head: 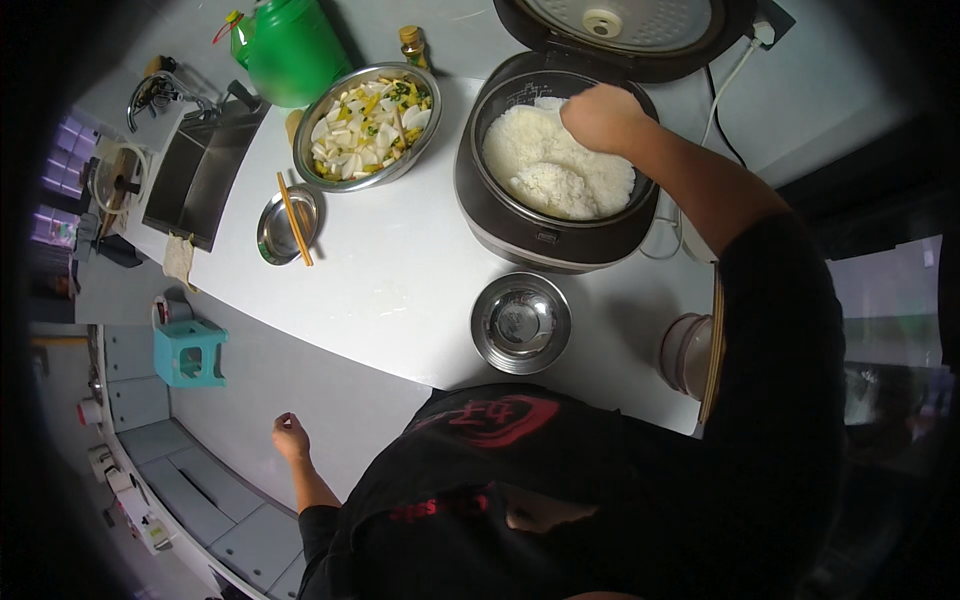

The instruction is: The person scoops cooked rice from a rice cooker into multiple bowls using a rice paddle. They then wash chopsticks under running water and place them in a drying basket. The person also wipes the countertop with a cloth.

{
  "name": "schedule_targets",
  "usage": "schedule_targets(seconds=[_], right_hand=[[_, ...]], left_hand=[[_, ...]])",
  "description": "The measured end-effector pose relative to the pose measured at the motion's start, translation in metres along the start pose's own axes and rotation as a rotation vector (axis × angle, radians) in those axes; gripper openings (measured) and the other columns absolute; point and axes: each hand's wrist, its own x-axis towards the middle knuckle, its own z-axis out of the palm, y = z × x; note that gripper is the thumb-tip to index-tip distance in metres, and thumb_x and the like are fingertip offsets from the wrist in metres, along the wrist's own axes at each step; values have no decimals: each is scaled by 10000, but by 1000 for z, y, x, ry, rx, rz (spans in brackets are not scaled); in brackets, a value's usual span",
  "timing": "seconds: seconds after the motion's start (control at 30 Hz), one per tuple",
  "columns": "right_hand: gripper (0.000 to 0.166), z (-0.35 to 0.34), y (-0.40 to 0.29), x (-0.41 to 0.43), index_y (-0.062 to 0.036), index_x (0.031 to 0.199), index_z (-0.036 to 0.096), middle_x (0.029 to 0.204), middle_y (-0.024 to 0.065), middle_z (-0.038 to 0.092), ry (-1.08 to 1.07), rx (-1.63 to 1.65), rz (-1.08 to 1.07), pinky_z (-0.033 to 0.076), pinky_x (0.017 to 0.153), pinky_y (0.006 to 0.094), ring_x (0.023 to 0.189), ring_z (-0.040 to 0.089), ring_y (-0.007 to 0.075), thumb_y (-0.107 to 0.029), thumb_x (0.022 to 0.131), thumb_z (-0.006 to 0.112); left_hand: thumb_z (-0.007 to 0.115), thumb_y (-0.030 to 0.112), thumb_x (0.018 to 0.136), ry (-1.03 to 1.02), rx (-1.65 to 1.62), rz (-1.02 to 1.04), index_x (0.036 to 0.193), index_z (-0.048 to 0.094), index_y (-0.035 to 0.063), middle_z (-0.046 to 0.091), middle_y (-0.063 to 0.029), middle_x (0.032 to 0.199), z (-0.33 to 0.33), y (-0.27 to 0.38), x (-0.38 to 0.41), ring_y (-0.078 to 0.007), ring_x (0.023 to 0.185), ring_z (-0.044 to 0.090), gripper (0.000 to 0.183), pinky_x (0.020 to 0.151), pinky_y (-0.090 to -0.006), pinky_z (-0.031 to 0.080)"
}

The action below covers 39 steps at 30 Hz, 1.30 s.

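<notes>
My right hand (604,120) is curled into a fist over the cooked white rice (551,184) at the far right of the inner pot; whatever its fingers close around is hidden. The rice fills much of the dark pot of a rice cooker (544,244), with a loose mound towards the front. Its lid (626,26) stands raised behind. Low at the left, above the floor, hangs my left hand (291,438) with curled fingers. A small pale patch shows between thumb and fingers, too small to identify. Stacked steel bowls (521,322) stand before the cooker.
A large steel basin (301,161) of sliced white and yellow vegetables stands left of the cooker. Wooden chopsticks (293,217) lie across a small steel dish (279,232). Further left are a sink (199,172), green jug (296,56) and teal stool (187,352). Cables (720,105) run behind my right arm.
</notes>
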Motion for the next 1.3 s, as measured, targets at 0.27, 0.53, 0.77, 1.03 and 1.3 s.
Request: schedule_targets(seconds=[0.27,0.53,0.77,1.03,1.3], right_hand=[[137,-33,7,-60,-32,672,623,740,143,642,-24,-115,-263,512,563,418,696,635,311,-93,734,517],[151,-7,1,10,-30,767,663,777,155,646,-9,-65,-110,516,612,403,751,642,310,-64,723,522],[93,-40,-7,-51,-33,766,576,595,113,594,-58,-87,-387,487,514,405,580,612,301,-107,741,527],[110,-26,33,-44,-52,759,617,662,96,633,107,-269,-30,506,543,364,625,636,273,-101,770,519],[103,-42,3,-54,-41,707,678,739,129,656,-381,-258,-45,515,584,366,699,650,269,-42,627,613]], left_hand=[[552,135,763,-198,197,-172,960,639,47,653,-161,897,33,-37,-30,-298,795,627,231,721,-373,497],[564,140,723,-295,-24,-54,1028,610,35,648,-145,868,24,13,-2,-279,816,624,326,751,-370,490],[604,183,708,-397,145,-109,1026,611,36,649,-155,927,40,-8,-20,-291,870,623,351,790,-368,488],[609,185,710,-486,114,-82,1037,601,10,645,-175,950,48,4,-21,-294,914,616,371,819,-366,479],[611,192,720,-451,-2,-139,1044,602,15,638,-168,989,38,5,-12,-294,916,615,370,816,-369,480]])
